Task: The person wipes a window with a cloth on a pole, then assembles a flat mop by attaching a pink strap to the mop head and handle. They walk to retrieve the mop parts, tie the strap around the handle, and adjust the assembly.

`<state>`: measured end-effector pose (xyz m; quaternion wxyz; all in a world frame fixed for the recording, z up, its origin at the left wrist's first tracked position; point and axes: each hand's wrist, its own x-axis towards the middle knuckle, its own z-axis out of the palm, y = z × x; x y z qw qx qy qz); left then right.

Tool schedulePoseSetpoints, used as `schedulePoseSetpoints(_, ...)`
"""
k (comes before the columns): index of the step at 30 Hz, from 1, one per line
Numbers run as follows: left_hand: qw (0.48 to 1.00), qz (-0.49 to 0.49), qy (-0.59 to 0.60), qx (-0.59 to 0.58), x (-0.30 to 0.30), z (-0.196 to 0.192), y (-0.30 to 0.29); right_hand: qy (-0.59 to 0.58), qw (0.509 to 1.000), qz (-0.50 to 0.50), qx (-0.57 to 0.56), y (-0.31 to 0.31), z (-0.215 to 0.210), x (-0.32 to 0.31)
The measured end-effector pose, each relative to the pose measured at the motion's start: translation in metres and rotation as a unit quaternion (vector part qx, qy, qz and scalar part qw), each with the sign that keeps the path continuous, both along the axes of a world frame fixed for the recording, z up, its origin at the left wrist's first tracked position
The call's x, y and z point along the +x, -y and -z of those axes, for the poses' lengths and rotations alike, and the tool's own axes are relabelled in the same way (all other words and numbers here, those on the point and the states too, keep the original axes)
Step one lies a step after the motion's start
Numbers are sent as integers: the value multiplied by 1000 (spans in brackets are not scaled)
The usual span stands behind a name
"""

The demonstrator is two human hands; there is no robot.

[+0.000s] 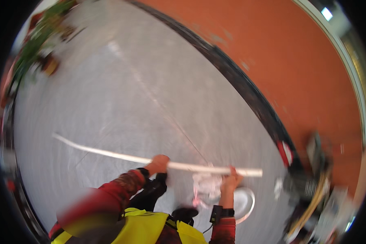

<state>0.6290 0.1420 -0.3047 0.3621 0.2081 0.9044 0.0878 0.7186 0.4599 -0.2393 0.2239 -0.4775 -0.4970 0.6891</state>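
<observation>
A long, thin white strip (199, 167), perhaps a length of trim, lies across in front of me above the grey floor, its far left part bending in the wide view. My left hand (159, 162) is closed round it near its middle. Close to its right end, my right hand (232, 179) grips it too, with one finger showing along the upper edge. Under the right hand, a crumpled whitish plastic bag (207, 184) with pink parts rests on the floor. Beside my right wrist is a round white object (245, 203), partly hidden by the arm.
An orange-red wall (280, 53) with a dark baseboard (232, 69) runs along the right. Blurred clutter, including long yellowish sticks (311, 207), stands at lower right. Potted plants (49, 65) line the upper left. A thin line crosses the grey floor (110, 101).
</observation>
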Motion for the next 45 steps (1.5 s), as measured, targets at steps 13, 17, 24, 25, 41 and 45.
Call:
schedulePoseSetpoints(13, 978, -186, -91, -26, -64, 7, 136, 110, 959, -243, -98, 126, 137, -261)
schedulePoseSetpoints(17, 929, -355, 10, 100, -28, 15, 195, 145, 933, -301, -134, 240, 236, -332)
schedulePoseSetpoints(24, 815, -563, 29, -135, 214, 18, 275, 296, 881, -341, 141, 353, 330, -430)
schedulePoseSetpoints(25, 686, -717, 109, -60, 252, -4, 275, 308, 849, -381, 199, 357, 334, -439)
schedulePoseSetpoints(41, 779, -618, 45, 90, -212, -3, 609, 466, 661, -576, 119, 269, 65, -546)
schedulePoseSetpoints(45, 800, -521, -221, 197, -455, -24, 737, 514, 356, -756, 193, 270, 51, -632)
